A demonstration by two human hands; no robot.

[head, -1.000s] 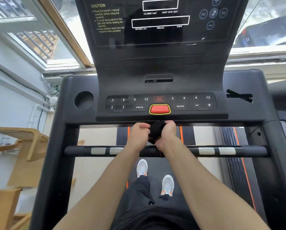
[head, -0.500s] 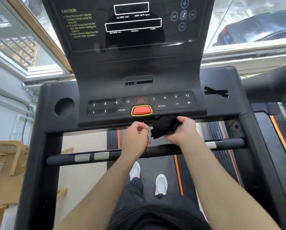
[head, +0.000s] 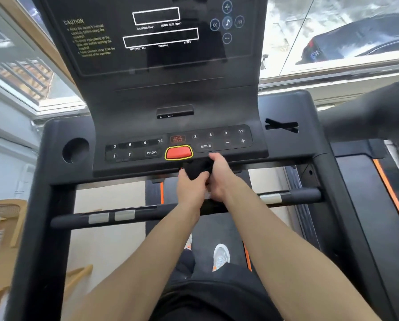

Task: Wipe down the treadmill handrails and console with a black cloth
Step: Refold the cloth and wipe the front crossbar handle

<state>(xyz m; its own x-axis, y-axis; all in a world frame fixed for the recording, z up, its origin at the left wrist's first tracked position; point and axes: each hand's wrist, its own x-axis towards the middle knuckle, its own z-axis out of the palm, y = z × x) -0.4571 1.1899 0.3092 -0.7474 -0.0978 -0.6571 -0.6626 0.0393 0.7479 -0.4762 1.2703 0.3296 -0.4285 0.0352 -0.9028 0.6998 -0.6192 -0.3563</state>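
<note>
- Head view: left hand [head: 191,189] and right hand [head: 223,176] both grip the bunched black cloth [head: 197,168], fingers curled round it.
- The cloth sits at the front edge of the console [head: 170,93], just below the red button [head: 179,152].
- Wiping looks barely begun; the handrail [head: 124,215] and console seem left to do.

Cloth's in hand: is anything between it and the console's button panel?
Nothing visible stands in the way. The left hand and right hand both grip the black cloth right at the lower edge of the console button panel, just right of the red button, with no object between cloth and panel.
</note>
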